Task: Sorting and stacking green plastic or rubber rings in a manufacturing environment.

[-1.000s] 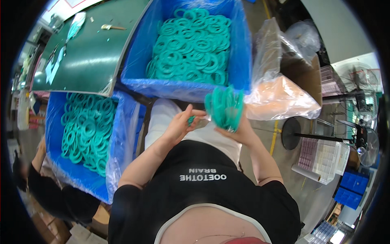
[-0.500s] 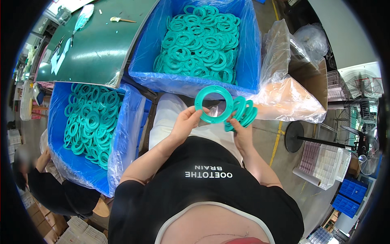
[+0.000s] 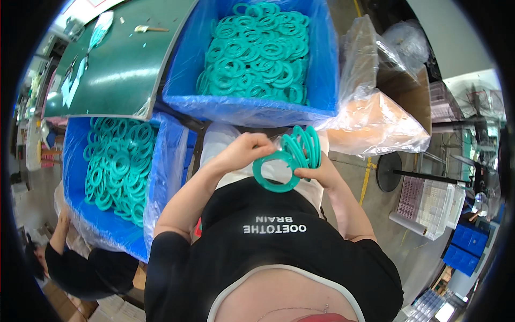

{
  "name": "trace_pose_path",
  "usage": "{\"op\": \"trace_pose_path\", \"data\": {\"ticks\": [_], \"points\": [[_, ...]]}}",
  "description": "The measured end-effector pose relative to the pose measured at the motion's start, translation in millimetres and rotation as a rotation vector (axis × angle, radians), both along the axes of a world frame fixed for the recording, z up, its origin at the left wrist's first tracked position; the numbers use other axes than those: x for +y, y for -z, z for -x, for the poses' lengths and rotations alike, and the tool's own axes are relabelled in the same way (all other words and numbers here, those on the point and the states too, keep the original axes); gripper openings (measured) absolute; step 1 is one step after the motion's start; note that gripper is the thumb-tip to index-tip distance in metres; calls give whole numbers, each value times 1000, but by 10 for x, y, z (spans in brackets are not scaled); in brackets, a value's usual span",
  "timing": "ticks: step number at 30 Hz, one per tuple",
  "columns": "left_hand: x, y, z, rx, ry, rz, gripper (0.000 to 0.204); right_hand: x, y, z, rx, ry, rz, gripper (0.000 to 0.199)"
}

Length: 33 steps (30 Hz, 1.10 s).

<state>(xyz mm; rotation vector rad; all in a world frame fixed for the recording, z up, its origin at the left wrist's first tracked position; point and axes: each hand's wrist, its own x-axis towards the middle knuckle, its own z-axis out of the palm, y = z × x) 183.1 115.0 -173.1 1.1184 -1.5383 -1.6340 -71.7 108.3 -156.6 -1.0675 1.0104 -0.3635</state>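
Note:
Several flat teal plastic rings are gripped by my right hand, fanned out over its fingers. Its thumb presses on the rim of the front ring, which faces up and hangs out to the left of the others. My left hand is closed, fingers curled together at the upper left rim of that front ring. Whether it touches the rim or pinches some small thing, I cannot make out. Beyond my hands stands a blue bin lined with clear plastic and heaped with the same rings.
A second lined blue bin of rings stands at left, a person in black beside it. The green table bears a brush and scissors. At right are a plastic-lined carton, a fan stand base and white crates.
The single ring my left hand held up has come down and now lies under my right thumb. My left hand has let go of its side, and the bunch in my right hand has turned.

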Motion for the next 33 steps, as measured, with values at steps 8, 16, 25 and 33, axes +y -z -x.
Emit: {"op": "trace_pose_path", "data": {"ticks": [8,16,25,33], "points": [[245,-30,50,38,194,-246,26,27,103,19,-119,52,-31,35],[397,144,185,32,15,-349,21,21,80,-19,-50,67,11,30],[302,43,188,-629,-137,740,8,38,154,-1,-131,238,5,30],[115,201,94,409,-508,-386,27,-96,-211,138,-183,482,236,43]]}}
